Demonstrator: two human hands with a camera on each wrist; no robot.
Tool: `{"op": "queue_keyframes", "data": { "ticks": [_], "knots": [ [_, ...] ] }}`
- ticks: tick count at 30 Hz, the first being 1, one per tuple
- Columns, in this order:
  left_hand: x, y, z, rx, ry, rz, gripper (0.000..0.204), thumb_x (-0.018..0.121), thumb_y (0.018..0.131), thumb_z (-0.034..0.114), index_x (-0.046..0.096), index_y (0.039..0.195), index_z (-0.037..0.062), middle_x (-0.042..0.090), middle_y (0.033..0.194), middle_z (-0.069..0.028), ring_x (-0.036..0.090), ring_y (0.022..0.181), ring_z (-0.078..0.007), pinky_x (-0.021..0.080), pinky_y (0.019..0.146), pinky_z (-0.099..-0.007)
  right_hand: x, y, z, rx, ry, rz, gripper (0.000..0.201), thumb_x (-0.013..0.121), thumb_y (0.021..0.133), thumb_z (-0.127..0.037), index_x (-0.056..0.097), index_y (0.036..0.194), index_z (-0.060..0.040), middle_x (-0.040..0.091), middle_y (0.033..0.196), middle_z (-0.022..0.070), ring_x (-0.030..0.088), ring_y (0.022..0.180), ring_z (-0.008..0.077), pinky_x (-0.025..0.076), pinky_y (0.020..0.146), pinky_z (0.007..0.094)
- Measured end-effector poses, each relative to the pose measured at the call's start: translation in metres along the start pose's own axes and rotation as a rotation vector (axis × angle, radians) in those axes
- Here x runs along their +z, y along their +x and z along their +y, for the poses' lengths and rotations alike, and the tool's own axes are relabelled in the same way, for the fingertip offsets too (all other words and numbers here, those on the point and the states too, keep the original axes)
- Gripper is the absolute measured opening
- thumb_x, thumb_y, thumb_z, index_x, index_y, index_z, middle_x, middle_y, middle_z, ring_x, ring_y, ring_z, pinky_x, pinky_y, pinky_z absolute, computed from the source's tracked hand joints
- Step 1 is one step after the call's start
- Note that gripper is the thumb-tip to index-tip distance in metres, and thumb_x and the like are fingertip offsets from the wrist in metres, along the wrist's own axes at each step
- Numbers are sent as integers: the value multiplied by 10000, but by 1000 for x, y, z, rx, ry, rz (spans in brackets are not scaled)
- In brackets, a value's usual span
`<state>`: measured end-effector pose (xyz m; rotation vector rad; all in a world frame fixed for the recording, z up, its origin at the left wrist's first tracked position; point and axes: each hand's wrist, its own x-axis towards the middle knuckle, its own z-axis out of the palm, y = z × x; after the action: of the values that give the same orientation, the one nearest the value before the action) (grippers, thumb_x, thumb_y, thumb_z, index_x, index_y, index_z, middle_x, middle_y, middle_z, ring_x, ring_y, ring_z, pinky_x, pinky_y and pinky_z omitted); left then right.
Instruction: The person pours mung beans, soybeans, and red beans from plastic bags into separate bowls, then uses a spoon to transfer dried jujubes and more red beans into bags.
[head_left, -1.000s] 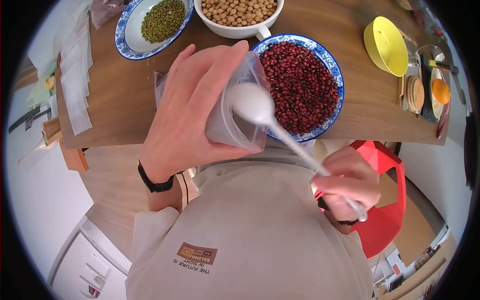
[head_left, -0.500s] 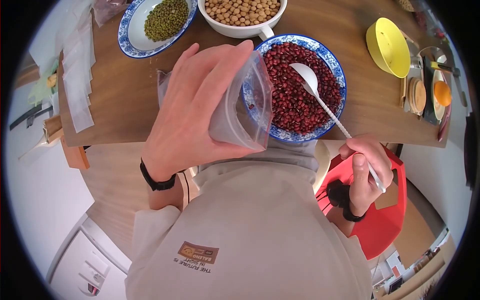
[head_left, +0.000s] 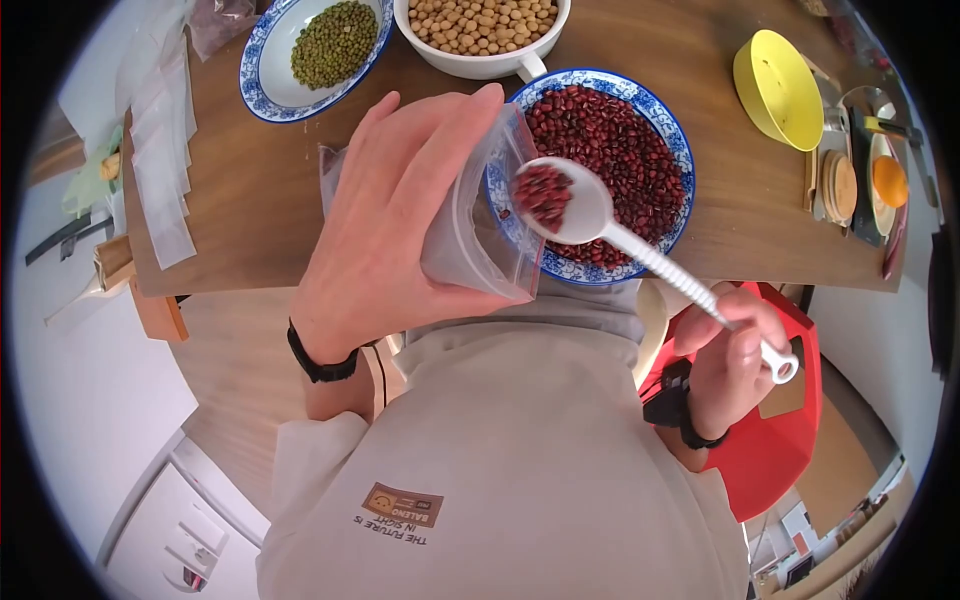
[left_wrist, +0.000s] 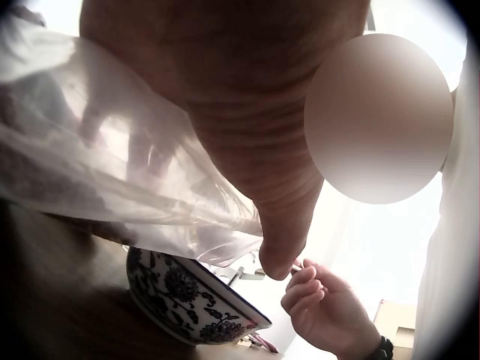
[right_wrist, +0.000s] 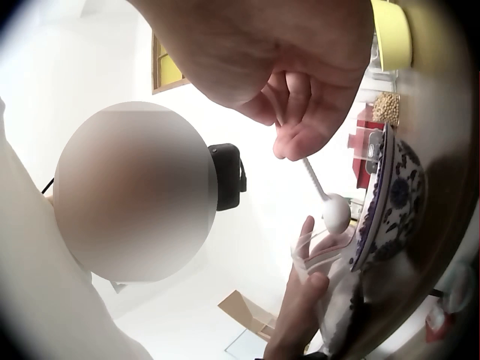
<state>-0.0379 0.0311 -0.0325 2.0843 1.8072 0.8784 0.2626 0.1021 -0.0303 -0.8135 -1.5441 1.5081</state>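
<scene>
My left hand (head_left: 385, 220) grips a clear plastic bag (head_left: 465, 235) around its outside, with the mouth held wide toward the right. Pinched by its handle in my right hand (head_left: 735, 350) is a white spoon (head_left: 590, 215), its bowl loaded with red beans (head_left: 545, 197) at the bag's mouth. Behind the spoon stands a blue-rimmed bowl (head_left: 683, 150) of red beans. In the left wrist view the bag (left_wrist: 112, 150) hangs beside that bowl (left_wrist: 180, 292). The right wrist view shows the spoon (right_wrist: 336, 214) between my right fingers and the bag.
A plate (head_left: 262, 90) of green beans and a white handled bowl (head_left: 480, 65) of chickpeas stand at the back. Flat empty bags (head_left: 160, 170) lie on the left. A yellow bowl (head_left: 780, 90) and an orange (head_left: 890, 182) are on the right.
The spoon went from the bag's mouth into the red beans, then came back up to the bag carrying beans. The left hand keeps its grip on the bag, nearly still.
</scene>
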Motion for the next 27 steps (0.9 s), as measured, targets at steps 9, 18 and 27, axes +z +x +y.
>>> {"op": "queue_keyframes", "data": {
  "ticks": [9,18,27],
  "knots": [
    [0,0,0,0,-1,7,1294,997,507,435,357,1543,-4,580,1421,-190,499,1341,-422,305,1184,-567,19,18,-10,-231,-169,-436,204,768,820,-22,787,1023,-5,699,817,94,659,729,220,483,594,327],
    [0,-1,-1,6,-11,9,1295,998,497,432,361,1540,4,568,1437,-183,491,1345,-432,307,1184,-564,-15,14,-5,-194,-464,8,222,670,974,-161,748,987,47,700,836,141,655,716,198,491,615,304],
    [0,0,0,-2,-12,-4,1290,1000,500,426,362,1540,6,560,1449,-181,488,1351,-424,300,1189,-561,-11,8,6,-14,-261,-12,280,637,1017,-175,710,1088,86,707,830,147,676,718,208,534,638,302]
  ]
}}
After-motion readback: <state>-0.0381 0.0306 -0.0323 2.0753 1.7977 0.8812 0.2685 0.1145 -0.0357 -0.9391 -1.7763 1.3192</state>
